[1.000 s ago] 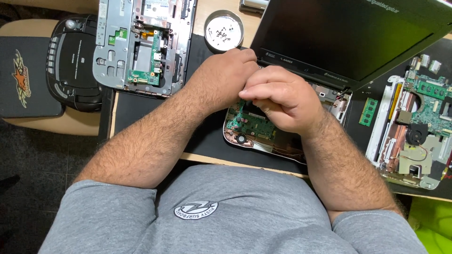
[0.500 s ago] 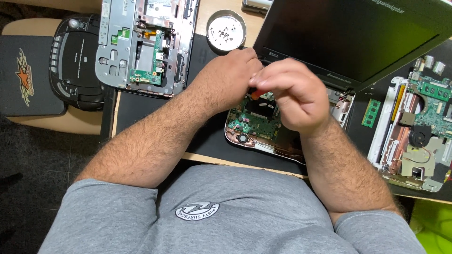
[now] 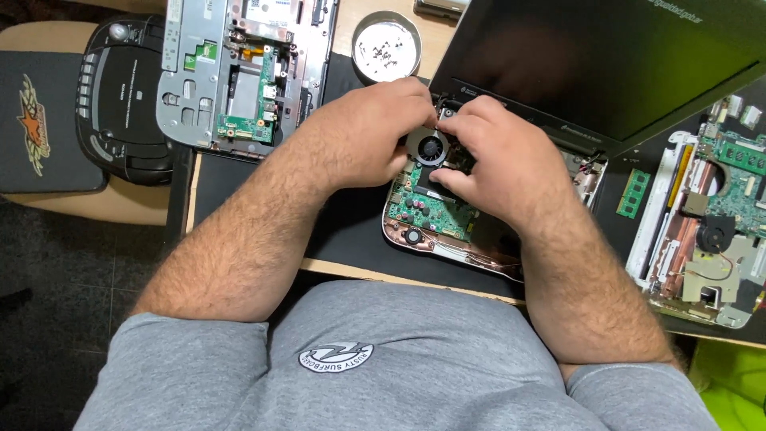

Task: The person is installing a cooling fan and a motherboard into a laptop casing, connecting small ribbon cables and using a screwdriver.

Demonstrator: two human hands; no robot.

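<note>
A small opened laptop (image 3: 447,239) lies on a black mat, its green circuit board (image 3: 435,209) bare and its dark screen (image 3: 590,64) tilted up behind. A round black cooling fan (image 3: 432,148) shows between my hands, just above the board. My left hand (image 3: 375,136) grips the fan's left edge with its fingertips. My right hand (image 3: 503,164) holds the fan's right and lower side, with the thumb beneath it. Both hands hide the back part of the board.
A stripped grey laptop chassis (image 3: 239,72) lies at the back left, beside a black portable disc player (image 3: 120,100). A round metal tin (image 3: 387,48) holds several screws. Another opened laptop (image 3: 710,223) lies at the right, with a green memory stick (image 3: 633,193) near it.
My hands were bunched together over the board. They have parted a little, and the black fan has come into view, held between them.
</note>
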